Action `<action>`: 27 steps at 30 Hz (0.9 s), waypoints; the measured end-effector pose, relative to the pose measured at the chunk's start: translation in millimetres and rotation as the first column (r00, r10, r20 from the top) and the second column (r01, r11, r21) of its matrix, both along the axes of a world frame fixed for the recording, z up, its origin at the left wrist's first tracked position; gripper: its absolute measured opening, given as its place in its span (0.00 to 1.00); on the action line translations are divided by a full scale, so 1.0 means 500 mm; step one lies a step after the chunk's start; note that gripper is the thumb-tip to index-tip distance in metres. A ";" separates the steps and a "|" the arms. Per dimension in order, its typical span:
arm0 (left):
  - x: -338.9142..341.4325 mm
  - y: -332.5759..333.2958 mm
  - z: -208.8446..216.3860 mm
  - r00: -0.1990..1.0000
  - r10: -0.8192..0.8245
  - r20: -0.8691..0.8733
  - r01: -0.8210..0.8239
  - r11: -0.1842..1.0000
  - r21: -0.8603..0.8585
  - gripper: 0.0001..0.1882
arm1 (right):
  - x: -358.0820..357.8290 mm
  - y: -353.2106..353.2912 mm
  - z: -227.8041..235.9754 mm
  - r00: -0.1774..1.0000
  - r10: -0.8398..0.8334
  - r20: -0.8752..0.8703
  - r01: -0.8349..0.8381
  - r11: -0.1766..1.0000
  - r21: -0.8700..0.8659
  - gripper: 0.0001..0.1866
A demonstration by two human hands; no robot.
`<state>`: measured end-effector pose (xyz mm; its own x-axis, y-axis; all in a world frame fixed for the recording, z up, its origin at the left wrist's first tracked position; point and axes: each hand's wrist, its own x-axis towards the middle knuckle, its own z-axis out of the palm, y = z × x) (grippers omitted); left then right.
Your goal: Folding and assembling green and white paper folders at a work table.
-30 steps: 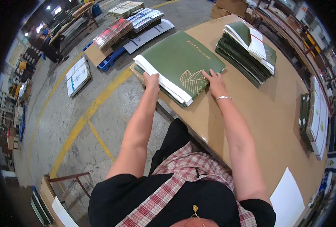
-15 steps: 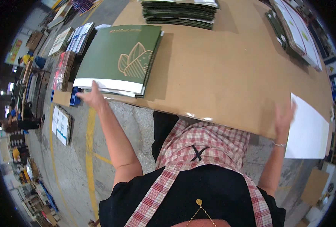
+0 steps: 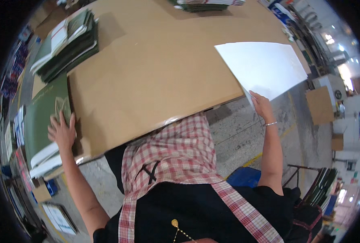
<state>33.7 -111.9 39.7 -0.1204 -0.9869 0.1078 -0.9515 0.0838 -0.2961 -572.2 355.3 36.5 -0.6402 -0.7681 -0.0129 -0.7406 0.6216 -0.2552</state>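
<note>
At the table's left end lies a stack of green folders [image 3: 44, 113], the top one printed with a pale leaf outline and showing a white lower strip. My left hand [image 3: 63, 130] rests open near the right edge of that stack, fingers spread. On the right, my right hand [image 3: 262, 106] pinches the near corner of a large white sheet [image 3: 265, 67]. Part of the sheet lies on the brown table [image 3: 155, 73], and its near part juts past the table's edge. Whether it is one sheet or several, I cannot tell.
A tied pile of green folders and white papers [image 3: 68, 44] stands at the far left, another pile [image 3: 206, 5] at the far edge. Beyond the table's right end are cardboard boxes [image 3: 319, 105]. A blue object [image 3: 244, 177] stands on the floor near my right elbow.
The view has swung to the right. My left hand has gone from the stack's lower edge onto its right side. My right hand, blurred beside the white sheet before, now grips its corner.
</note>
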 end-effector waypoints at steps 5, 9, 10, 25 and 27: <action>0.152 0.024 0.036 0.973 0.125 -0.194 -0.085 0.976 0.201 0.34 | -0.002 -0.042 0.051 0.969 -0.193 -0.157 0.169 0.974 -0.152 0.16; 0.108 -0.064 0.099 0.984 0.152 -0.095 -0.151 0.988 0.013 0.42 | 0.018 -0.037 0.089 0.992 -0.014 -0.128 -0.006 0.988 -0.156 0.18; 0.117 -0.079 0.108 0.983 0.181 -0.023 -0.181 0.983 0.003 0.44 | 0.011 -0.040 0.092 0.983 0.032 -0.179 -0.050 0.994 -0.100 0.17; 0.268 -0.083 0.016 0.939 0.271 -0.213 -0.224 0.949 0.221 0.41 | 0.657 -0.451 0.111 0.791 0.605 0.091 -0.601 0.796 -0.076 0.29; 0.445 -0.101 -0.013 0.947 0.178 -0.269 -0.151 0.981 0.118 0.39 | 0.720 -0.447 0.127 0.669 0.718 0.191 -0.694 0.696 -0.184 0.53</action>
<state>256.1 -162.3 33.4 0.0660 -0.9976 0.0187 -0.9976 -0.0663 -0.0175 -212.2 131.7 99.8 0.1081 -0.9941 0.0070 -0.8596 -0.0970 -0.5016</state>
